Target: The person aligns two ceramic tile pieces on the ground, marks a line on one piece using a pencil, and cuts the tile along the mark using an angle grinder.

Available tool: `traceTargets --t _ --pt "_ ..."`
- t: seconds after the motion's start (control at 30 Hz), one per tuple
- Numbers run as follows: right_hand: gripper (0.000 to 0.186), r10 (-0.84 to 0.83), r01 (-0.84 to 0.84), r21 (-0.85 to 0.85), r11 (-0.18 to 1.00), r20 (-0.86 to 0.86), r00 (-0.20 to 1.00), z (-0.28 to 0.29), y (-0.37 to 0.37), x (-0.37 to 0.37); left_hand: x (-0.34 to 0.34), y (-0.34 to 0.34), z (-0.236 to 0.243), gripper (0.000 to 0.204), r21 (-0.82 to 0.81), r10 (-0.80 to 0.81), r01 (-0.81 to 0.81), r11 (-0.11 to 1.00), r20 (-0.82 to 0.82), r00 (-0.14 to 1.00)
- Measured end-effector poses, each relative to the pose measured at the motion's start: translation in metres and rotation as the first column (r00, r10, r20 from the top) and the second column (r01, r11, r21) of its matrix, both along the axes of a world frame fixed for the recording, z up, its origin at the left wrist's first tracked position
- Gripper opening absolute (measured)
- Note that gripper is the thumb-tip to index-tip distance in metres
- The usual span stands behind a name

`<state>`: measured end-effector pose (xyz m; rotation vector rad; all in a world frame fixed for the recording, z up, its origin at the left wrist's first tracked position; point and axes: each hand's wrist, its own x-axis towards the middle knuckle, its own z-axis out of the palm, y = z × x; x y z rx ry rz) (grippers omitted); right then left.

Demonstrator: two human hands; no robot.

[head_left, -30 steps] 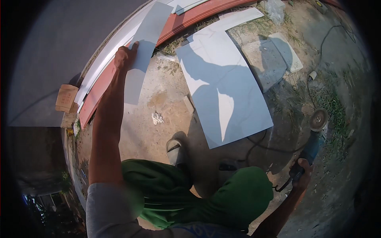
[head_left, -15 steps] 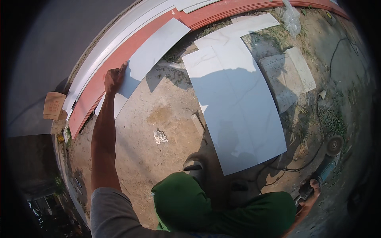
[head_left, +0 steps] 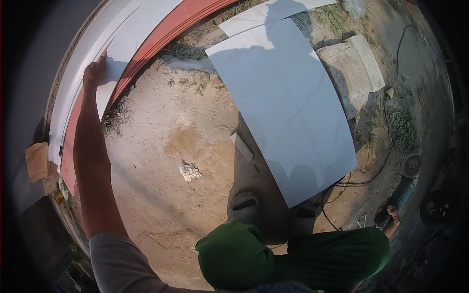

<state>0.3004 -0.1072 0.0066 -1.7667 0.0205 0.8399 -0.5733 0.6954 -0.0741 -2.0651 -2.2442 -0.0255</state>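
Bright, hard sun from behind you. Your shadow greys most of the large white tile, its top reaching onto the pale strip beyond. Sunlit ground reads warm and clear. Your left grip throws a patch of shade on the narrow tile. Angle grinder small, softly rendered near the right rim. Fisheye bows straight edges; corners fall to black.
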Motion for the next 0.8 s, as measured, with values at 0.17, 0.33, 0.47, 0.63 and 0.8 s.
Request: traceTargets --t 0.17,0.33,0.47,0.63,0.8 --pt "0.049 -0.032 0.031 -0.018 0.999 -0.009 0.999 0.014 -0.013 -0.008 -0.014 0.075 -0.043 0.076 -0.017 -0.161 0.165 0.986 -0.339 0.927" --pt "0.051 -0.096 0.100 -0.051 0.994 0.075 0.993 0.042 0.002 -0.036 0.057 0.020 -0.144 0.083 0.322 0.043 -0.060 0.945 0.058 0.997" --pt "0.054 -0.120 0.122 -0.010 0.992 0.106 0.987 0.028 0.024 -0.049 0.079 -0.016 -0.110 0.075 0.330 -0.221 0.142 0.933 0.216 0.951" --pt "0.059 0.055 -0.055 0.059 0.997 -0.006 0.998 0.025 0.027 -0.042 0.124 -0.070 -0.110 0.053 0.259 -0.415 0.328 0.909 0.463 0.783" --pt "0.056 0.040 -0.041 0.081 0.996 0.017 0.999 0.016 0.033 -0.042 0.169 -0.048 -0.071 0.061 -0.099 -0.054 0.071 0.993 0.166 0.985"
